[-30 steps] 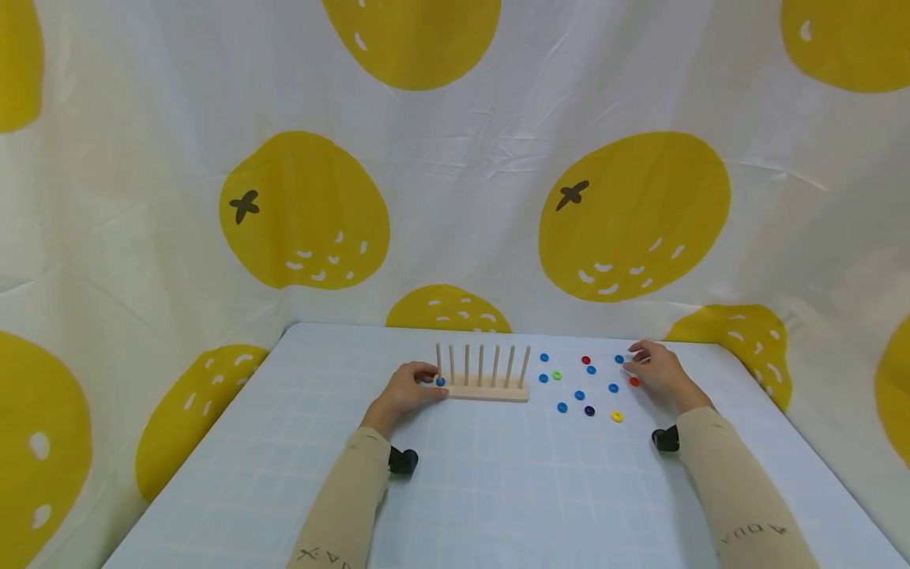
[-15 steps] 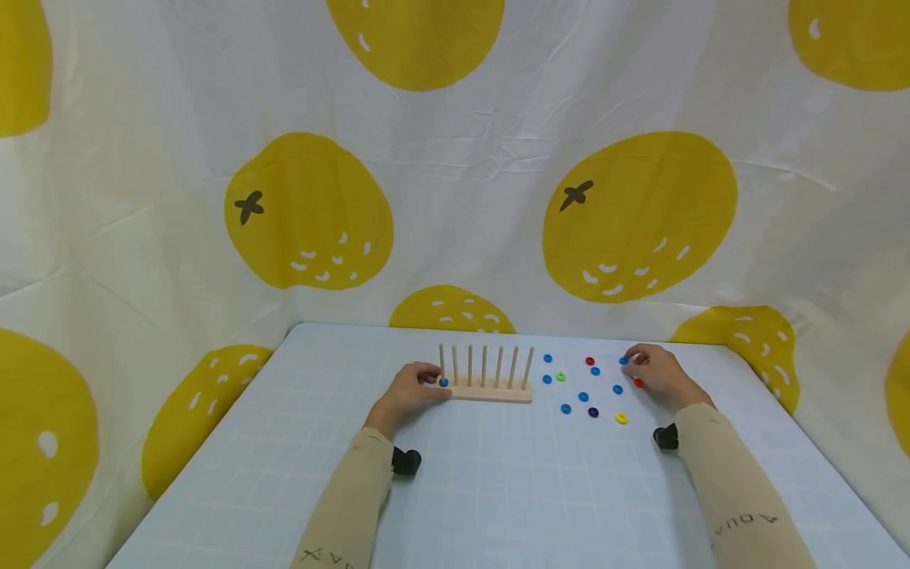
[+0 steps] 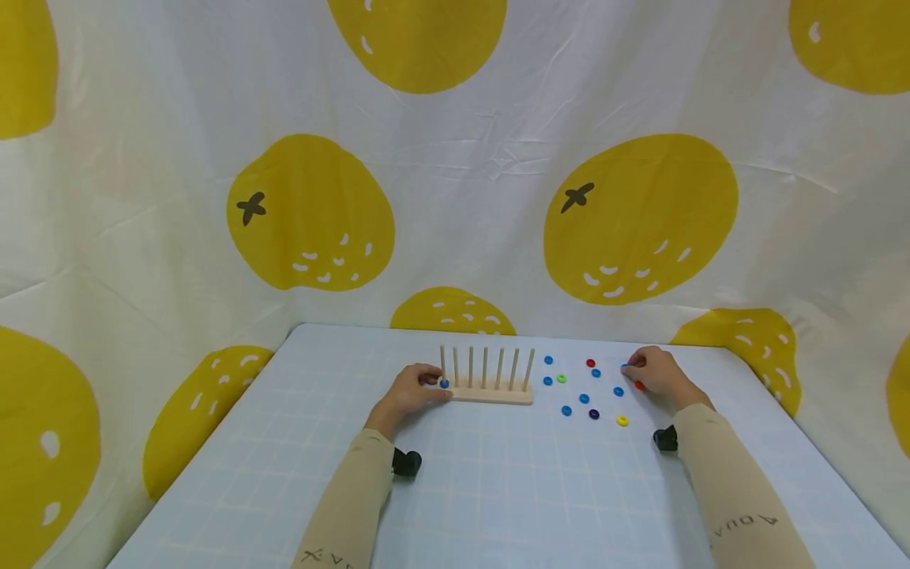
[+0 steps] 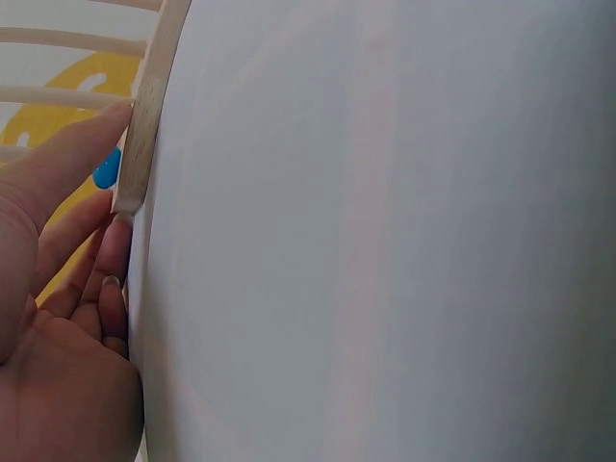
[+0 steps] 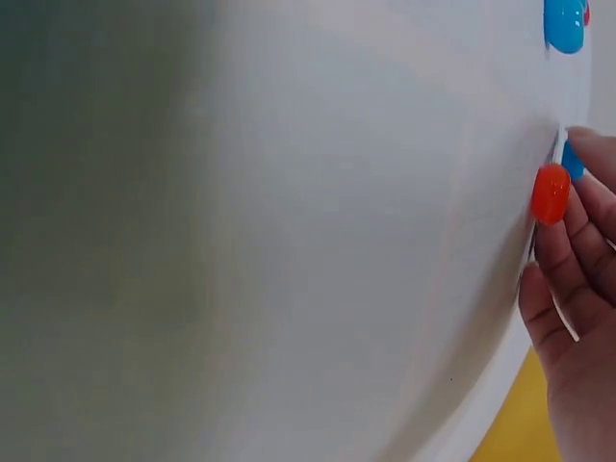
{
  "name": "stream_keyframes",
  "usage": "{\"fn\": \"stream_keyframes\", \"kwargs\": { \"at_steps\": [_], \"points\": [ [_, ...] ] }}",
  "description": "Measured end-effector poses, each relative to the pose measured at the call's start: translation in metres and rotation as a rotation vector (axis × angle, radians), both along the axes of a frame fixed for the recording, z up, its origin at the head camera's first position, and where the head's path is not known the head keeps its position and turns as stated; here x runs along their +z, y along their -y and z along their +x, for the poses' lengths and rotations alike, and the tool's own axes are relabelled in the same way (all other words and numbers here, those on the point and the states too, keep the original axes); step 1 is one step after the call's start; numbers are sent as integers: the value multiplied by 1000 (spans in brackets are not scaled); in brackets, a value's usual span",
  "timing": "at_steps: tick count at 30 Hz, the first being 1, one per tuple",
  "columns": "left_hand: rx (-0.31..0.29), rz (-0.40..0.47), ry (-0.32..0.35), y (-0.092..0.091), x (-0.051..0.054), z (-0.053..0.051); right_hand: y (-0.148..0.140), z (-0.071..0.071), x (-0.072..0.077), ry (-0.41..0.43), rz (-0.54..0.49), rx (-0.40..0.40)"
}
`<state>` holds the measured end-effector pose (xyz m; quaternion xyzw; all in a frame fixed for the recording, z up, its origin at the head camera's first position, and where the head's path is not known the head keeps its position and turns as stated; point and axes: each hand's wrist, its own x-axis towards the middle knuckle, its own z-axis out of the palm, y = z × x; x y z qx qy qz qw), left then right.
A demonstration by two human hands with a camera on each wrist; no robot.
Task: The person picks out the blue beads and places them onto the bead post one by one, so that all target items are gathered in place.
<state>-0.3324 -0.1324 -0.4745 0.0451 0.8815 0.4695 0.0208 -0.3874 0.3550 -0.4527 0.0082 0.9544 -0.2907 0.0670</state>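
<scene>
A wooden rack point(image 3: 490, 395) with several upright pegs stands on the table. My left hand point(image 3: 407, 393) grips its left end, the thumb along the front of the base and fingers behind. On the leftmost peg sits a blue ring point(image 4: 107, 168), low down beside that thumb. Farther right, my right hand point(image 3: 661, 374) pinches another blue ring point(image 5: 574, 160) between thumb and fingers, at the table surface. An orange-red ring point(image 5: 551, 194) lies close to those fingers, partly covered by the hand in the head view.
Several loose rings lie between rack and right hand, among them a green ring point(image 3: 562, 378), a red ring point(image 3: 591, 363), a dark purple ring point(image 3: 593, 414) and a yellow ring point(image 3: 622, 420). A curtain point(image 3: 469, 213) with yellow fruit prints hangs behind the table point(image 3: 498, 490).
My right thumb and fingers have closed in on the blue ring, which they now partly cover. The left hand keeps its hold on the rack. The head view has shifted slightly.
</scene>
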Motion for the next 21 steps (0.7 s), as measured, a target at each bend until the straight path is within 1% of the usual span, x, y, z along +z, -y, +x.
{"fn": "stream_keyframes", "kwargs": {
  "at_steps": [5,9,12,17,21],
  "points": [
    [6,-3,12,-1,0,1,-1,5,2,-30,-12,-30],
    [15,1,24,0,1,1,0,8,5,-57,-44,-33],
    [15,-4,23,0,0,0,2,11,8,-105,-45,-7],
    [12,-7,15,0,-1,-1,8,19,16,-215,-33,46],
    [8,-2,16,1,-1,-1,15,23,23,-249,-39,66]
  ]
}}
